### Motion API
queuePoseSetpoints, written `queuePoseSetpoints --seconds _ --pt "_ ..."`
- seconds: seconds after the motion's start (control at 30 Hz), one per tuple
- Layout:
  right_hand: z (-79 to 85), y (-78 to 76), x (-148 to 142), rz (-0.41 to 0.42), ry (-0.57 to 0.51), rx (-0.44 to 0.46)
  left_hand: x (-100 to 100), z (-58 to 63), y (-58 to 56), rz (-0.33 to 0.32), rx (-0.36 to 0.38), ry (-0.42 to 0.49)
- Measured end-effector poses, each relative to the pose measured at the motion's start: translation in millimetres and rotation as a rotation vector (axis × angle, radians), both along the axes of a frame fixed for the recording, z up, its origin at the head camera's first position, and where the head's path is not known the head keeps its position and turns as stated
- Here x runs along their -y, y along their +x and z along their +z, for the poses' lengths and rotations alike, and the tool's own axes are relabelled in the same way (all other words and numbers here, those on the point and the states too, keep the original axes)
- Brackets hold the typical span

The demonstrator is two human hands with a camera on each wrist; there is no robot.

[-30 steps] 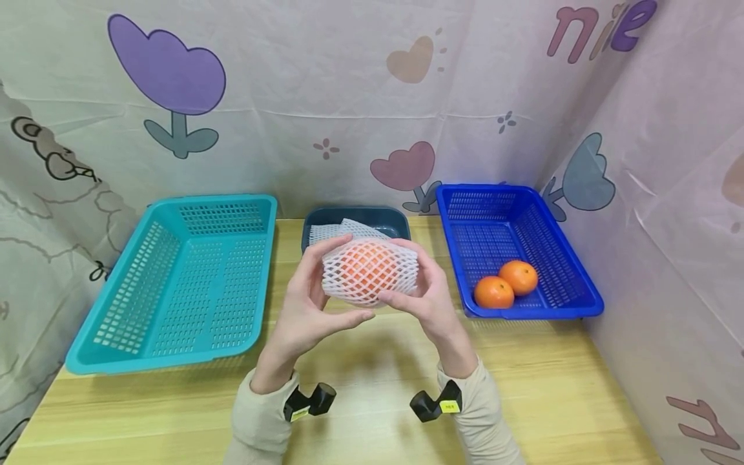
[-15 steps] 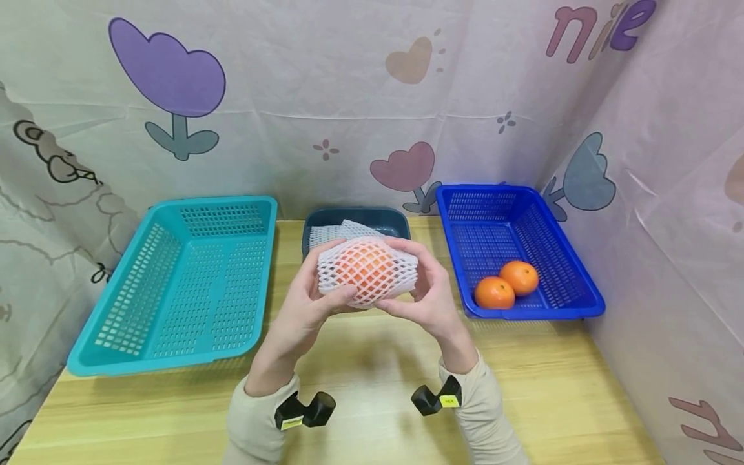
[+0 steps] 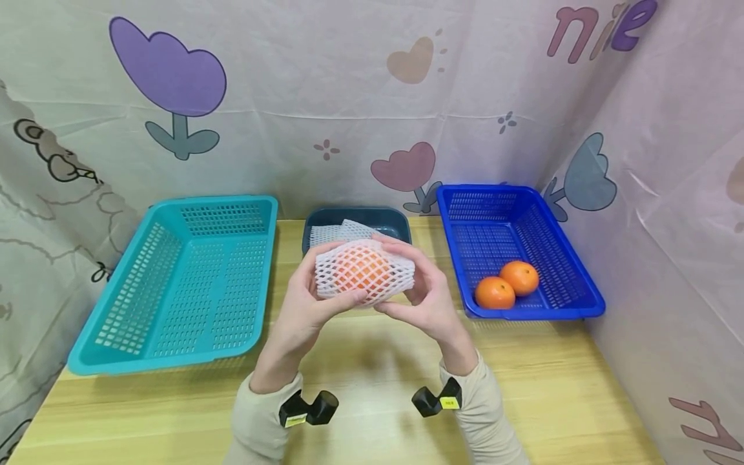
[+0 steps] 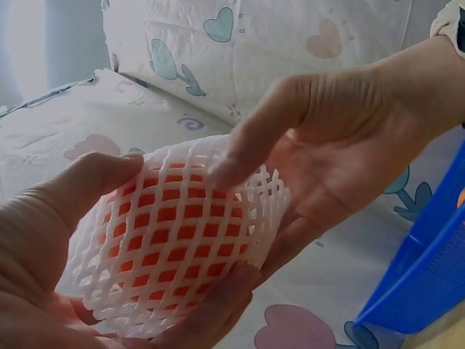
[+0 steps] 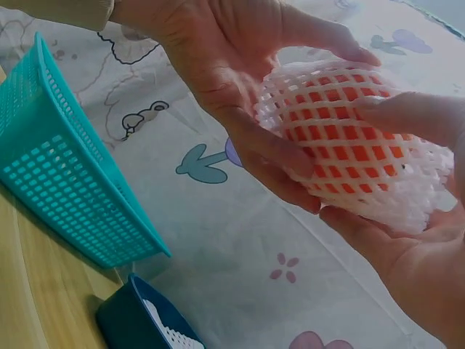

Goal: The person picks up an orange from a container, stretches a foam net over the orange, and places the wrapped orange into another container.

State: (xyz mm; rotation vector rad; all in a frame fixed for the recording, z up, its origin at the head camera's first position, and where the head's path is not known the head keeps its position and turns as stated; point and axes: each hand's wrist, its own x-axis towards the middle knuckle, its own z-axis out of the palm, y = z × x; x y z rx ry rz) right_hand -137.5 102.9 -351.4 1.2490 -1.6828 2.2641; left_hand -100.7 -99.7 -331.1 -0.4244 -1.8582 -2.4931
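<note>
An orange sits inside a white foam net sleeve, held up above the table between both hands. My left hand grips the sleeved fruit from the left, its thumb along the near lower side. From the right, my right hand holds the other end, thumb below and fingers over the top. In the left wrist view the sleeve's netting stretches round the orange, with loose ends at both sides. The right wrist view shows thumbs and fingers of both hands pressed on the netting.
At the left stands a turquoise basket. A small dark teal bin at the back holds more foam net sleeves. The blue basket at the right contains two oranges. A printed cloth hangs behind the wooden table.
My left thumb has come up onto the near side of the netting. The sleeved orange has shifted slightly left in the hands.
</note>
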Motion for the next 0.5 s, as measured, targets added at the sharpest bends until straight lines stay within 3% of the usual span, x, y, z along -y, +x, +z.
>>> queuePoseSetpoints --seconds 0.17,0.33,0.5 --pt "1.5 -0.4 -2.6 -0.027 0.040 0.050 0.6 -2.6 -1.6 -0.010 -0.050 -0.017" --pt "1.1 0.7 -3.5 -0.089 0.103 0.132 1.7 -4.1 -2.6 -0.021 -0.183 -0.064" --pt "0.4 2.4 -2.7 -0.098 0.102 0.197 2.6 -4.8 -3.0 -0.031 -0.303 -0.046"
